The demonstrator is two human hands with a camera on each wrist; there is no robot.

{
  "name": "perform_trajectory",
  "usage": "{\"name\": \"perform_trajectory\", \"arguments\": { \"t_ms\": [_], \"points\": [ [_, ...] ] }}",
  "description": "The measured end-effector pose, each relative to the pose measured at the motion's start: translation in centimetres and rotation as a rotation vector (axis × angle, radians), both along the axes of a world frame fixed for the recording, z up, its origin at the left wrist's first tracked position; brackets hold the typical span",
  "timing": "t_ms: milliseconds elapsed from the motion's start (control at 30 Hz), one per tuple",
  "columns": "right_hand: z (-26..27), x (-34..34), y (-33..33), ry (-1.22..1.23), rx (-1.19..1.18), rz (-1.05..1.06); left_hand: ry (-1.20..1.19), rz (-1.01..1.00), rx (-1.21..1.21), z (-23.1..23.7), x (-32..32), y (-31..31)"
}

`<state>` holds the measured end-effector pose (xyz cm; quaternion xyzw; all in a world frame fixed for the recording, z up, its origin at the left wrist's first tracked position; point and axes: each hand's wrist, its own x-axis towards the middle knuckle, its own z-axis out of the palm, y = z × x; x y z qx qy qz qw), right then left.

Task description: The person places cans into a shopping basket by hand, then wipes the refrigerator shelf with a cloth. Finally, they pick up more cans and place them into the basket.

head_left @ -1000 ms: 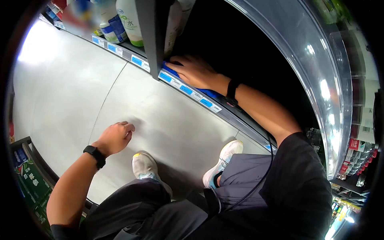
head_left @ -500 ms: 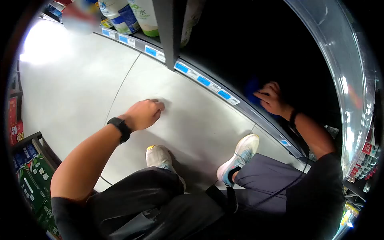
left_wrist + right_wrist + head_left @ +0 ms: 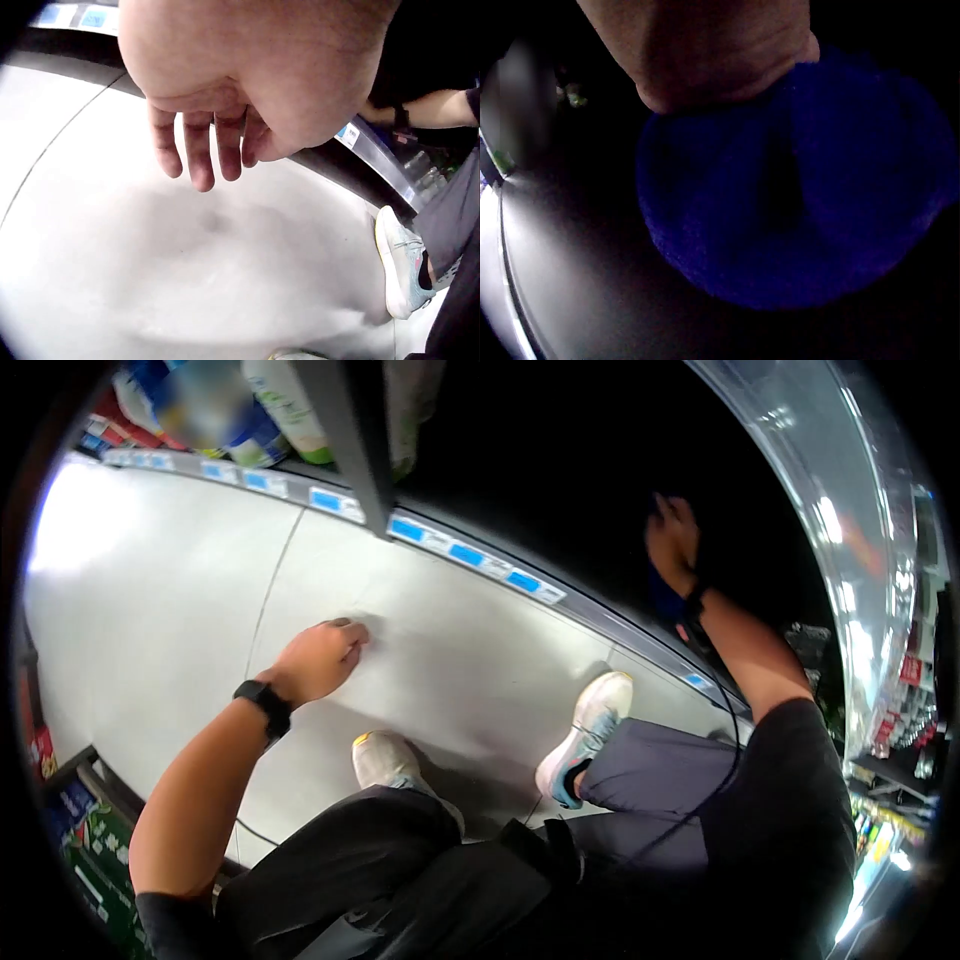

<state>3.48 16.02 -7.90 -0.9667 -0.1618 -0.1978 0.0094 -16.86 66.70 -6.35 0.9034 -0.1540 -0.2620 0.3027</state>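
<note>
My right hand [image 3: 673, 540] reaches into a dark shelf compartment and holds a blue cloth [image 3: 720, 232]. In the right wrist view the cloth is bunched and fuzzy, spread beyond the palm, and it hides the fingers. The head view shows a strip of it in deep shade beside the wrist. My left hand [image 3: 318, 660] hangs over the pale floor with nothing in it. Its fingers droop loosely in the left wrist view.
Price labels [image 3: 468, 554] line the shelf's front edge. A grey upright [image 3: 358, 455] divides the compartment from white bottles [image 3: 290, 410]. Curved clear plastic [image 3: 835, 525] bounds the right side. Green cartons [image 3: 110, 860] stand at lower left, shoes [image 3: 590, 730] on the floor.
The right hand has moved with the cloth from beside the upright toward the right end of the compartment, then deeper in. The left hand stays over the floor as the head view shifts.
</note>
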Motion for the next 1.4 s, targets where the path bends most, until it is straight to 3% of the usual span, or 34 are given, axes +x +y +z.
{"name": "perform_trajectory", "arguments": {
  "t_ms": [133,267,333,467,500,633,800,933,1000,1133,1167,1233,1267,1333,1400],
  "points": [
    [0.1,1.4,7.2,0.125,-0.021,0.016,0.019,-0.004,0.036,1.1,0.2,-0.3],
    [-1.2,1.1,15.3,0.078,0.029,0.217,0.010,0.004,0.027,1.4,0.1,-0.5],
    [1.7,-0.4,20.3,0.367,-0.111,0.174,0.011,0.003,0.034,1.8,0.0,-0.6],
    [1.8,-2.3,25.1,0.430,-0.054,0.511,0.026,0.014,0.047,2.3,-0.4,-0.9],
    [2.3,-2.8,25.5,0.478,0.040,0.622,0.023,0.007,0.049,2.4,-0.6,-0.8],
    [1.4,-1.9,23.6,0.498,0.049,0.847,-0.002,-0.004,0.076,0.2,-1.3,0.4],
    [3.0,-2.4,15.9,0.447,-0.159,0.805,0.044,0.013,0.036,0.7,-0.2,0.1],
    [2.6,-3.8,6.0,0.415,-0.200,0.550,-0.047,-0.107,0.015,-0.9,2.1,-0.6],
    [3.3,-5.1,1.3,0.410,-0.090,0.327,-0.089,-0.140,-0.015,-1.7,3.7,-1.4],
    [-0.2,-7.7,-12.1,0.241,-0.179,-0.264,-0.161,-0.236,-0.063,-2.2,6.5,-3.2],
    [-0.2,-8.6,-14.2,0.237,-0.189,-0.272,-0.170,-0.238,-0.086,-2.2,6.9,-3.6],
    [0.0,-10.2,-16.6,0.251,-0.181,-0.666,-0.182,-0.240,-0.116,-2.1,7.3,-4.1],
    [-0.6,-10.6,-17.0,0.247,-0.187,-0.671,-0.191,-0.227,-0.109,-1.9,7.3,-4.1],
    [-1.7,-11.3,-17.5,0.187,-0.325,-1.031,-0.199,-0.222,-0.111,-1.8,7.0,-4.0],
    [-2.6,-10.1,-18.6,0.268,-0.338,-0.964,-0.164,-0.223,-0.102,-1.8,6.6,-3.2]
  ]
}}
